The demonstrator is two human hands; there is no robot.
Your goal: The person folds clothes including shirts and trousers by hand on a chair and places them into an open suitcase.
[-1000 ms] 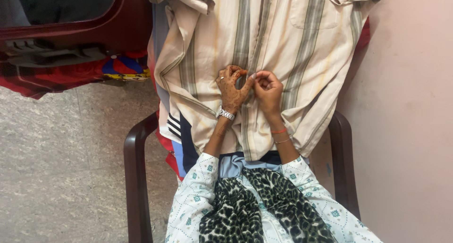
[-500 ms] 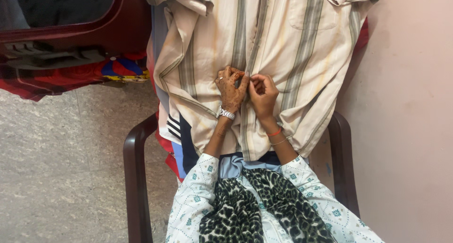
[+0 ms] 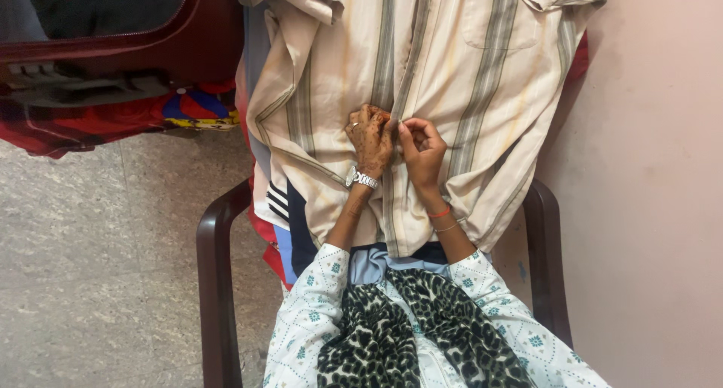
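A cream shirt (image 3: 452, 94) with grey-green stripes lies spread over a pile of clothes (image 3: 282, 207) on a dark brown plastic chair (image 3: 215, 282), its long axis running straight away from the person, collar end at the far edge of the view and hem nearest the body. The stripes and the front opening follow the same line, and a chest pocket (image 3: 497, 15) sits on the far right panel. Both hands meet at the middle of the shirt, on its front opening about halfway along. The left hand (image 3: 370, 139), patterned with henna and wearing a ring and a silver wristwatch (image 3: 363, 179), curls its fingers and pinches the left edge of the opening. The right hand (image 3: 423, 151), with an orange thread and a thin bangle at the wrist, pinches the facing edge, thumb and forefinger pressed together against the cloth, just touching the left fingertips. The shirt lies under both hands and stretches beyond them on every side. An open maroon suitcase (image 3: 113, 34) stands on the stone floor (image 3: 98, 267) at far left; a pale pink wall (image 3: 655, 207) runs along the right.
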